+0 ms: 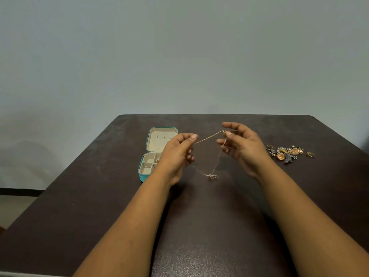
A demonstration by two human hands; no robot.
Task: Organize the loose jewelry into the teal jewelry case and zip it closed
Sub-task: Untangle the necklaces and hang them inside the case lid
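Left hand [177, 154] and right hand [239, 144] each pinch one end of thin gold chain [208, 137], slack hanging between them; open teal jewelry case [148, 156] just beyond left hand, loose jewelry [287, 152] right of right hand.

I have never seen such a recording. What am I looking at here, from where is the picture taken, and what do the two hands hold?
There is no machine: a person wears a camera on the head, looking down at their own hands. The left hand and the right hand each pinch a thin gold chain, stretched between them; its pendant end hangs near the dark table. To the left lies the open teal jewelry case, with small compartments. To the right lies a pile of loose jewelry, still to be sorted.
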